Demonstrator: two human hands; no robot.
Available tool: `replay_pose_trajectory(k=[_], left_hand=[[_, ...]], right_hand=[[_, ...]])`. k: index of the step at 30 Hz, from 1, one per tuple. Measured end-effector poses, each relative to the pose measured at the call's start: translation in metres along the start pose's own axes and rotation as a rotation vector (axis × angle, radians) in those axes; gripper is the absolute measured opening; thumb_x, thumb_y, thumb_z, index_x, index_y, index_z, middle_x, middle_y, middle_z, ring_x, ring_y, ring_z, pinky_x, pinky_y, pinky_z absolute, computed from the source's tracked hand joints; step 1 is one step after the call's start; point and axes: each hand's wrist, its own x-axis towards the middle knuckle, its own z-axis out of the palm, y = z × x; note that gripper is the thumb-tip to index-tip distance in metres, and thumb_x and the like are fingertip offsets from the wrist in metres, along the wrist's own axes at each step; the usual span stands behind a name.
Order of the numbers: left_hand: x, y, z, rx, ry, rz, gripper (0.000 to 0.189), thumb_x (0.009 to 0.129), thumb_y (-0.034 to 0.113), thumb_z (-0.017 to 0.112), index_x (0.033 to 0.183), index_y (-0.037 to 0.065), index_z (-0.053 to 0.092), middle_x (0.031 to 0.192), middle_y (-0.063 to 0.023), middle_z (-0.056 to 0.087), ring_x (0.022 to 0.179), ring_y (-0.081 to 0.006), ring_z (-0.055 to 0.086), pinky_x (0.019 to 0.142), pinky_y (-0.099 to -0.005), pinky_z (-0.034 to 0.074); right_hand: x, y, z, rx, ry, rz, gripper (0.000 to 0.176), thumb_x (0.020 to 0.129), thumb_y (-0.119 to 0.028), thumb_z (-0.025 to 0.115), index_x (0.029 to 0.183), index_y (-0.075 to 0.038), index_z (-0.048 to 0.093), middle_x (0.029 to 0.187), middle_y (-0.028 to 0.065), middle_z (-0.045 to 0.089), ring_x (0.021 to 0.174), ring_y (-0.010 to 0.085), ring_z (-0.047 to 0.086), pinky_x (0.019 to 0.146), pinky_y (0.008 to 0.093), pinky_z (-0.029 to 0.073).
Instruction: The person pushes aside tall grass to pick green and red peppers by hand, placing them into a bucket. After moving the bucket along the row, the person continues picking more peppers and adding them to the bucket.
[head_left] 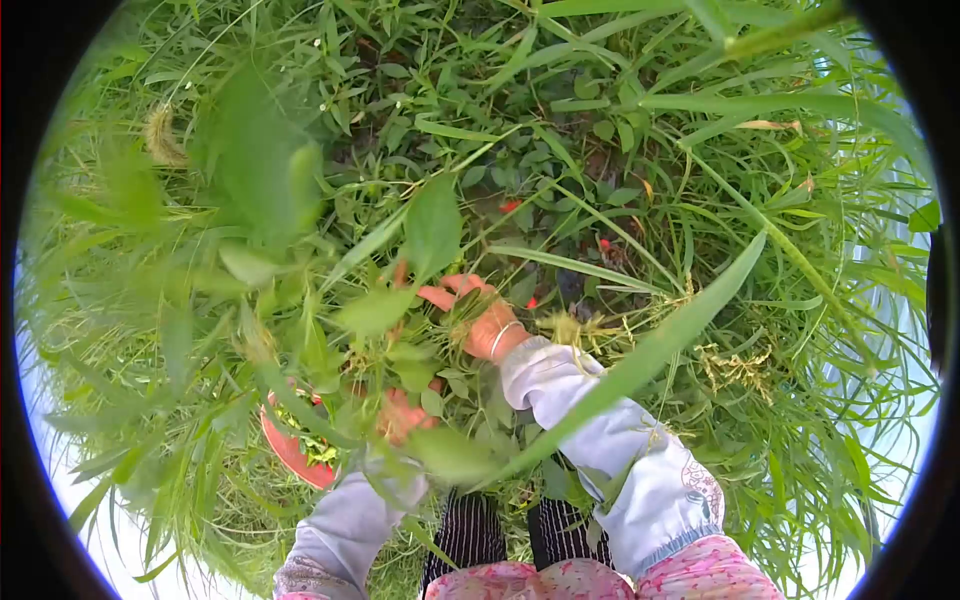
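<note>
My right hand (482, 315), with a thin bracelet at the wrist, reaches into the green plants near the middle of the view; its fingers are bent around foliage, and whatever they hold is hidden. Lower and to the left, my left hand (405, 412) is partly covered by blurred leaves, so its fingers cannot be made out. Beside it on the left is a red container (290, 448) with green pieces and something red inside. Small red items (511, 206) lie low among the plants beyond my right hand.
Dense grass (760, 260) surrounds both hands. Long blades (640, 370) cross above my right sleeve, and blurred leaves (250, 150) hang close to the camera at the left. Dark soil shows between stems. Pale sheeting (885, 270) runs along the right edge.
</note>
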Motion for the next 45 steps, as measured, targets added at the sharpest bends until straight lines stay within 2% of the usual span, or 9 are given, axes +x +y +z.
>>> replay_pose_trajectory(k=[4,8,12,15,24,29,36,41,45], left_hand=[[-0.046,0.061,-0.082,-0.388,-0.377,-0.15,0.036,0.084,0.022,0.057,0.116,0.004,0.052,0.125,-0.0144,0.05,0.113,-0.0272,0.05,0.091,-0.0362,0.043],[-0.007,0.132,-0.19,-1.023,-0.487,0.12,0.022,0.081,0.008,0.06,0.102,0.002,0.06,0.108,-0.0176,0.059,0.097,-0.0313,0.06,0.086,-0.0349,0.049],[0.052,0.136,-0.196,-0.434,0.008,0.314,0.024,0.079,0.002,0.057,0.103,0.0,0.059,0.108,-0.0178,0.059,0.097,-0.0329,0.06,0.086,-0.0379,0.05],[0.064,0.085,-0.172,0.321,0.169,0.085,0.038,0.074,0.002,0.054,0.112,-0.003,0.053,0.112,-0.0252,0.054,0.099,-0.0374,0.056,0.086,-0.0422,0.046],[-0.024,0.085,-0.08,-0.278,-0.159,-0.233,0.042,0.081,0.007,0.054,0.122,0.0,0.048,0.125,-0.0263,0.048,0.105,-0.0406,0.054,0.088,-0.0425,0.047],[0.002,0.084,-0.091,-0.096,-0.229,-0.147,0.033,0.08,0.007,0.058,0.112,0.002,0.056,0.11,-0.0191,0.057,0.088,-0.0364,0.06,0.075,-0.0402,0.05],[0.061,0.11,-0.111,-0.146,0.112,0.286,0.019,0.072,0.009,0.061,0.091,0.006,0.059,0.077,-0.0079,0.058,0.06,-0.0243,0.06,0.052,-0.0345,0.049],[0.07,0.101,-0.05,0.284,-0.123,0.033,0.013,0.07,0.01,0.06,0.081,0.005,0.055,0.066,-0.0064,0.061,0.054,-0.0244,0.064,0.048,-0.0336,0.05],[0.077,0.102,-0.048,0.255,-0.109,-0.146,0.021,0.072,0.019,0.065,0.087,0.006,0.055,0.071,-0.0095,0.061,0.059,-0.0276,0.064,0.052,-0.0374,0.05]], right_hand=[[0.003,0.011,-0.009,-0.993,0.214,-0.869,0.051,0.079,-0.016,0.058,0.129,-0.017,0.044,0.123,0.0139,0.051,0.099,0.0315,0.052,0.085,0.0401,0.045],[-0.001,0.014,-0.009,-3.141,0.573,-0.993,0.032,0.087,-0.012,0.048,0.119,-0.013,0.052,0.118,0.0134,0.05,0.107,0.0311,0.049,0.092,0.0389,0.041],[0.006,0.05,-0.009,-4.091,0.821,-0.694,0.034,0.088,-0.012,0.046,0.119,-0.022,0.053,0.118,0.0145,0.049,0.111,0.032,0.047,0.096,0.0413,0.038],[0.006,0.085,-0.01,-4.044,0.862,-0.58,0.046,0.081,-0.012,0.053,0.125,-0.024,0.051,0.119,0.0129,0.049,0.114,0.0307,0.045,0.095,0.0414,0.039],[-0.026,0.064,-0.007,-4.08,0.531,-0.483,0.047,0.065,-0.012,0.071,0.11,-0.018,0.059,0.119,0.0154,0.047,0.119,0.0349,0.042,0.092,0.0445,0.042],[-0.034,0.068,-0.004,-4.065,0.855,-0.265,0.038,0.072,-0.018,0.066,0.109,-0.025,0.062,0.129,0.01,0.043,0.127,0.0292,0.036,0.098,0.0443,0.037],[-0.028,0.051,-0.008,-4.063,0.531,-0.498,0.043,0.063,-0.013,0.071,0.105,-0.019,0.063,0.118,0.0135,0.048,0.119,0.0345,0.042,0.091,0.0442,0.043],[-0.034,0.045,-0.008,-4.129,0.427,-0.543,0.045,0.061,-0.018,0.073,0.105,-0.017,0.062,0.119,0.0145,0.048,0.118,0.0349,0.042,0.094,0.0436,0.042],[-0.02,0.068,-0.008,-3.986,1.082,-0.192,0.047,0.068,-0.038,0.068,0.111,-0.021,0.061,0.132,0.0126,0.041,0.129,0.0306,0.032,0.1,0.0417,0.036]])
